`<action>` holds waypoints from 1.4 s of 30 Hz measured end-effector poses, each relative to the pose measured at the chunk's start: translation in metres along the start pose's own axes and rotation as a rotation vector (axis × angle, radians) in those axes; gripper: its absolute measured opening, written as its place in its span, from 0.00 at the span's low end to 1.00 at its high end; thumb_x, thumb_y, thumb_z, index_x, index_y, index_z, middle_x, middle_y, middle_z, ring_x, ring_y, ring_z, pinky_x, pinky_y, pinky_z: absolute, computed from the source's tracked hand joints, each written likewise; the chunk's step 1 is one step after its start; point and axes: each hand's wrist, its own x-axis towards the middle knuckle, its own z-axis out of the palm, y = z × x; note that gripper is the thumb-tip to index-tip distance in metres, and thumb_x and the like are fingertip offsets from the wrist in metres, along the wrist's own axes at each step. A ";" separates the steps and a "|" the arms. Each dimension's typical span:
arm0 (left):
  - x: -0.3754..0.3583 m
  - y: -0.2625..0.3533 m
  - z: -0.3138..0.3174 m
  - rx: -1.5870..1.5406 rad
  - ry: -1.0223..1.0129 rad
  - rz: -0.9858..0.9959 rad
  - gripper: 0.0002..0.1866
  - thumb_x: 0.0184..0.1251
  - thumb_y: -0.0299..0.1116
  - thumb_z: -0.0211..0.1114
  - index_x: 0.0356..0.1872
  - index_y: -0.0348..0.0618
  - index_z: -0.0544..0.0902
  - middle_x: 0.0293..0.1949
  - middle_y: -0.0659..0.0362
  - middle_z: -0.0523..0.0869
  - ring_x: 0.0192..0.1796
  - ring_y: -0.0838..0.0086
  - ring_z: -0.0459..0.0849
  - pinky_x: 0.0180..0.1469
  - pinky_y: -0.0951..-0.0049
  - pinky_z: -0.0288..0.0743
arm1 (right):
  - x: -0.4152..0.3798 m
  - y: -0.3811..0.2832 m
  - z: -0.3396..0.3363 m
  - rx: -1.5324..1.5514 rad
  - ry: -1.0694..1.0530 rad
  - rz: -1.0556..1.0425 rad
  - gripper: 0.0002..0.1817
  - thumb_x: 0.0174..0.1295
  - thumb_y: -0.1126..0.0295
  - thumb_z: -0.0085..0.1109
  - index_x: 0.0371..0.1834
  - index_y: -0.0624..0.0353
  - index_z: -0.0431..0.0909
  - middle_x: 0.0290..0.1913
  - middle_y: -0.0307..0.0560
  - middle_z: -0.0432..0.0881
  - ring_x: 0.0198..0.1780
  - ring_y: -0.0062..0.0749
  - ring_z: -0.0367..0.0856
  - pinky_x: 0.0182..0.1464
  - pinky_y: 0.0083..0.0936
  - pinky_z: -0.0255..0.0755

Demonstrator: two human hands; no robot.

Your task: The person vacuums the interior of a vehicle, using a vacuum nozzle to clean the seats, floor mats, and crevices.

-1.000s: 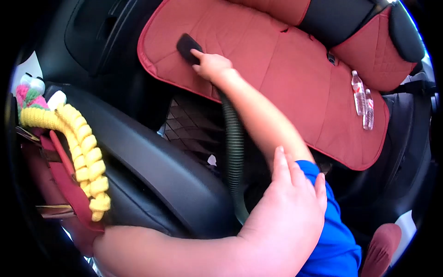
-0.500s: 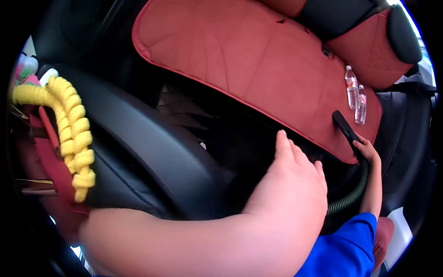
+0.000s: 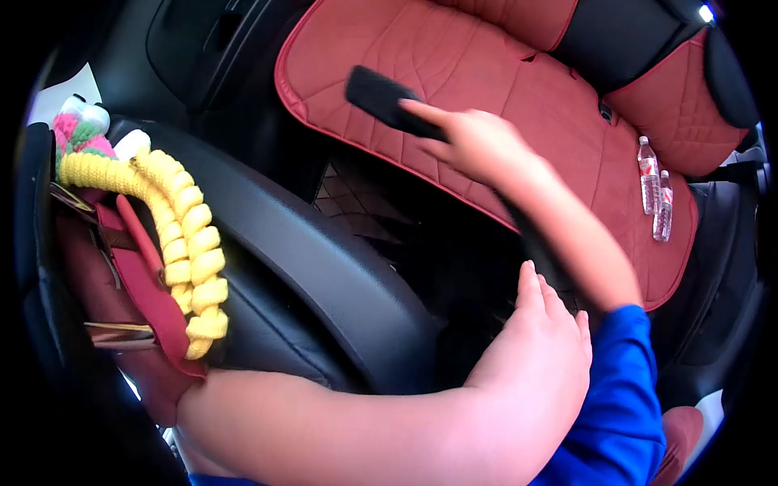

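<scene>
Clutching flat black nozzle (image 3: 379,95) in right hand (image 3: 480,144), left hand (image 3: 541,340) uncurled — stitched red cover (image 3: 567,121)

1. Red quilted fabric seat cover (image 3: 567,121): landmark for all entries.
2. Black flat nozzle (image 3: 374,93): over the cover's left part; contact with it cannot be told.
3. Bare right hand (image 3: 486,146): on the nozzle, over the cover's front half.
4. Clear plastic bottle (image 3: 648,178): lying on the cover's right end.
5. Second clear plastic bottle (image 3: 663,212): beside the first, nearer the cover's front edge.
6. Red-and-black padded backrest (image 3: 668,101): behind the cover.
7. Long black smooth console (image 3: 300,239): before the cover, to its left.
8. Yellow knitted braid (image 3: 194,251): left of the cover, beyond the console.
9. Bare left hand (image 3: 539,344): before the cover's front edge.
</scene>
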 end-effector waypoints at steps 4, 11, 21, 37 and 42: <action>-0.014 0.005 -0.012 0.216 0.040 -0.069 0.25 0.68 0.35 0.58 0.64 0.33 0.75 0.52 0.47 0.85 0.59 0.55 0.81 0.67 0.56 0.65 | 0.022 -0.016 0.065 0.033 -0.098 0.029 0.28 0.66 0.54 0.58 0.71 0.35 0.69 0.42 0.50 0.88 0.44 0.46 0.87 0.46 0.43 0.80; -0.006 0.005 0.004 -0.035 0.059 -0.008 0.30 0.71 0.37 0.55 0.72 0.33 0.66 0.58 0.40 0.81 0.68 0.47 0.74 0.74 0.44 0.54 | -0.194 0.149 -0.001 0.563 -0.326 0.090 0.32 0.66 0.60 0.61 0.75 0.41 0.65 0.61 0.57 0.80 0.61 0.45 0.80 0.64 0.35 0.70; -0.017 0.008 0.010 0.243 0.090 0.014 0.27 0.68 0.35 0.57 0.67 0.35 0.73 0.51 0.46 0.85 0.59 0.54 0.79 0.67 0.55 0.65 | -0.493 0.343 -0.107 0.810 -0.039 1.215 0.37 0.65 0.69 0.59 0.78 0.52 0.59 0.51 0.43 0.80 0.37 0.28 0.83 0.44 0.28 0.79; -0.027 -0.007 -0.005 0.146 0.176 0.049 0.26 0.67 0.32 0.57 0.66 0.36 0.73 0.51 0.45 0.83 0.61 0.55 0.78 0.71 0.59 0.62 | -0.233 0.227 -0.001 0.691 -0.221 0.622 0.31 0.67 0.61 0.63 0.74 0.37 0.67 0.35 0.35 0.81 0.33 0.21 0.77 0.40 0.22 0.74; -0.024 0.001 0.013 0.361 0.326 -0.001 0.26 0.67 0.32 0.56 0.66 0.37 0.73 0.52 0.45 0.83 0.62 0.55 0.77 0.71 0.59 0.62 | -0.478 0.307 -0.020 0.853 0.090 1.147 0.33 0.68 0.67 0.61 0.76 0.49 0.64 0.40 0.38 0.80 0.31 0.25 0.79 0.27 0.27 0.78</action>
